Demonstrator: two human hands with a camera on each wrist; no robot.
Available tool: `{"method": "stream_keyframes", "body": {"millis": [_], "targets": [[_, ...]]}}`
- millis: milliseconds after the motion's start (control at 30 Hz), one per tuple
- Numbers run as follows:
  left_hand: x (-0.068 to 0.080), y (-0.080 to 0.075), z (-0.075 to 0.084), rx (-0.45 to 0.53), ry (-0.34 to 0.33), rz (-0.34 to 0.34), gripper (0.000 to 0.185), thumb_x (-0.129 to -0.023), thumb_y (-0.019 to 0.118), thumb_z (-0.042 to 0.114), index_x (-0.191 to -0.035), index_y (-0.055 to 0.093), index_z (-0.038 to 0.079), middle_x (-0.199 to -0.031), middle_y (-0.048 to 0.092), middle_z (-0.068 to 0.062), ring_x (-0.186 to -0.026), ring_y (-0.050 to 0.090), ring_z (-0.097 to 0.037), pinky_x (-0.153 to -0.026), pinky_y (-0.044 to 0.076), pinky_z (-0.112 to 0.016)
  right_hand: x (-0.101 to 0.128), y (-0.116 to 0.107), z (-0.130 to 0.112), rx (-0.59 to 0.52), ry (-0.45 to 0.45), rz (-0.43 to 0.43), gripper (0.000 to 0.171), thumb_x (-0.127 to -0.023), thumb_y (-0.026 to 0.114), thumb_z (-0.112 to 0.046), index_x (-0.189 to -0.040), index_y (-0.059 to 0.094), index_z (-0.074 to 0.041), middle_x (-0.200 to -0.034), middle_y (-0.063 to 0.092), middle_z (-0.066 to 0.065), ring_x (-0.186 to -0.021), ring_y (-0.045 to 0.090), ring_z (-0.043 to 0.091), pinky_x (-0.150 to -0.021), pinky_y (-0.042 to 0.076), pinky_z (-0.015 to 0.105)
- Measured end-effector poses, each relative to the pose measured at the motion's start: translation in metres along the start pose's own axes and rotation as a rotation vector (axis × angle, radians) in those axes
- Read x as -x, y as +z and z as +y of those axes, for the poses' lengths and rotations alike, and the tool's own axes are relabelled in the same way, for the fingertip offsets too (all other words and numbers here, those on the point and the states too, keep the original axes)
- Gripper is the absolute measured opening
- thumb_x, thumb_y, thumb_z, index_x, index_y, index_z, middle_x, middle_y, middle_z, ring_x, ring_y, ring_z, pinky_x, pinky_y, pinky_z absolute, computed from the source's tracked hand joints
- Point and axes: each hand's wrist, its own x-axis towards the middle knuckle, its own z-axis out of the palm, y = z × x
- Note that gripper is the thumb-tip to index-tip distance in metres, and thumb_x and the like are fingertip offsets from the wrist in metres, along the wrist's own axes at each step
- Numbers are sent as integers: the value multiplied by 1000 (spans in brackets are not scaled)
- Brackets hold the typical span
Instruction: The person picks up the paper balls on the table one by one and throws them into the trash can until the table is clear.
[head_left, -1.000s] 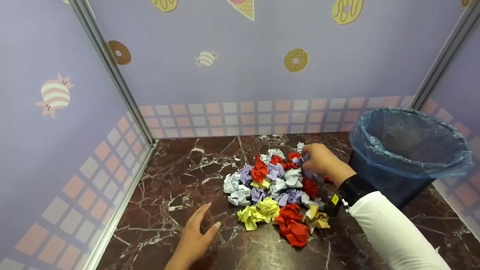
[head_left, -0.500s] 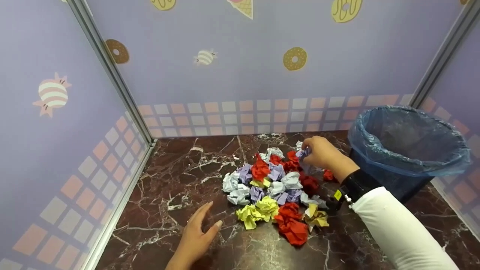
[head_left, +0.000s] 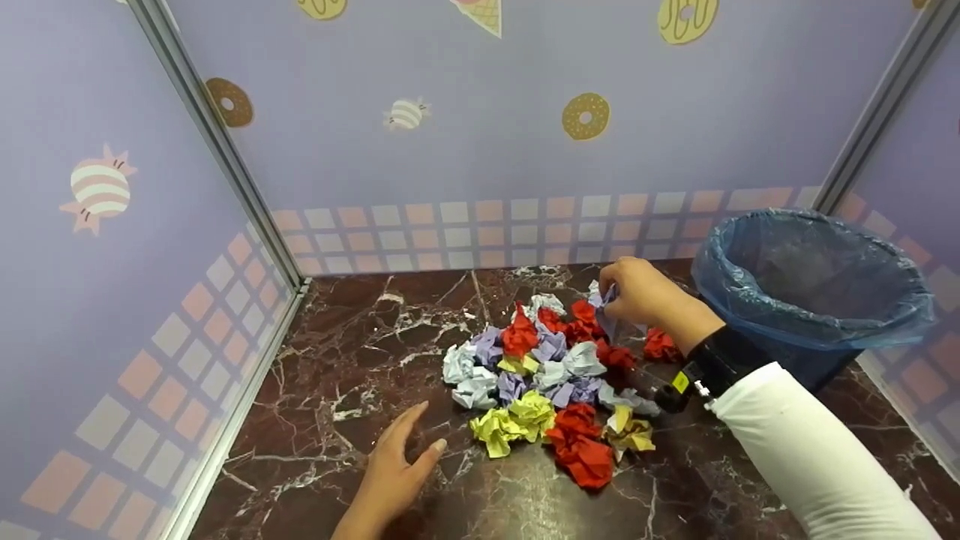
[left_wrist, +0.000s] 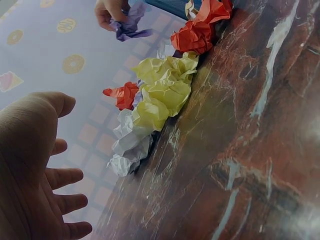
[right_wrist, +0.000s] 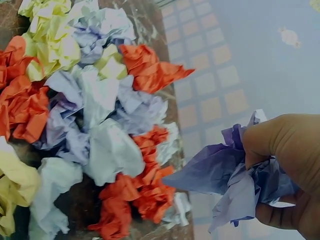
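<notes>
A heap of crumpled paper balls (head_left: 551,379) in red, yellow, purple and pale blue lies on the dark marble table (head_left: 360,360). My right hand (head_left: 634,294) grips a purple paper ball (right_wrist: 235,182) and holds it lifted just above the far right side of the heap (right_wrist: 95,120). The same purple ball (left_wrist: 129,25) shows in the left wrist view. My left hand (head_left: 397,457) rests on the table with fingers spread, left of the yellow balls (head_left: 514,424), holding nothing. In its own view the left hand (left_wrist: 37,165) is near the yellow paper (left_wrist: 162,87).
A bin lined with a blue plastic bag (head_left: 814,289) stands at the right, close behind my right wrist. Lilac patterned walls (head_left: 487,135) close the table in at the back and on both sides. Bare marble lies left of and in front of the heap.
My right hand has risen slightly and moved back from the heap with the purple ball in its grip. A red ball beneath it now shows. The left hand has stayed put.
</notes>
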Motion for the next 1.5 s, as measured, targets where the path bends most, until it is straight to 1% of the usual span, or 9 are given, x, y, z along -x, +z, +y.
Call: {"method": "stream_keyframes", "body": {"millis": [267, 400, 600, 800, 1000, 1167, 1233, 1400, 1500], "targets": [[-1, 2, 3, 9, 43, 7, 60, -86, 70, 45, -141, 49, 33, -146, 47, 2, -135, 42, -24, -110, 34, -54, -2, -22, -16, 47, -116, 76, 20, -58, 65, 0, -70, 57, -14, -80, 49, 4, -75, 48, 25, -63, 42, 34], [-2, 4, 2, -2, 61, 12, 59, -86, 71, 43, -141, 50, 32, -146, 48, 1, -135, 43, -24, -110, 34, -54, -2, -32, -20, 69, -113, 76, 23, -57, 66, 0, -69, 54, -15, -78, 47, 3, -75, 46, 26, -66, 39, 35], [-2, 5, 4, -16, 60, 14, 59, -86, 70, 44, -141, 50, 34, -146, 48, 3, -135, 43, -24, -110, 33, -55, -2, -52, -23, 79, -103, 82, 22, -59, 69, -1, -71, 57, -15, -81, 50, 3, -81, 49, 28, -73, 41, 39], [-4, 3, 10, -52, 75, -10, 61, -85, 70, 47, -141, 48, 36, -147, 47, 2, -135, 42, -25, -107, 32, -62, -2, -77, -23, 90, -143, 111, 21, -59, 67, -1, -68, 54, -14, -78, 48, 5, -75, 45, 25, -65, 39, 35], [-10, 3, 20, -108, 127, -26, 63, -85, 68, 51, -143, 45, 39, -147, 46, 3, -135, 43, -24, -105, 32, -65, 5, -103, -13, 106, -130, 125, 20, -60, 64, 2, -67, 51, -12, -78, 48, 6, -74, 45, 23, -63, 40, 34], [-16, 4, 32, -120, 189, -39, 65, -86, 68, 49, -145, 45, 32, -149, 45, -2, -135, 42, -27, -106, 32, -64, 14, -124, 1, 130, -127, 160, 19, -63, 65, 0, -68, 51, -12, -77, 47, 7, -74, 43, 23, -62, 39, 35], [-20, 5, 36, -115, 199, -55, 67, -86, 69, 45, -146, 43, 31, -150, 43, -3, -136, 41, -28, -107, 31, -63, 17, -131, 8, 141, -130, 170, 19, -64, 65, -1, -68, 50, -12, -77, 46, 7, -73, 42, 23, -62, 37, 35], [-27, 8, 49, -115, 198, -77, 71, -85, 71, 39, -148, 37, 37, -154, 37, -2, -139, 36, -29, -108, 28, -65, 26, -150, 24, 173, -114, 183, 18, -67, 65, -3, -69, 51, -12, -78, 47, 7, -74, 42, 23, -62, 34, 36], [-31, 11, 61, -137, 211, -87, 71, -86, 70, 42, -148, 37, 38, -155, 34, 2, -140, 35, -28, -108, 26, -67, 33, -160, 34, 185, -93, 193, 17, -68, 66, -3, -71, 51, -11, -79, 47, 8, -75, 41, 23, -62, 33, 37]]}}
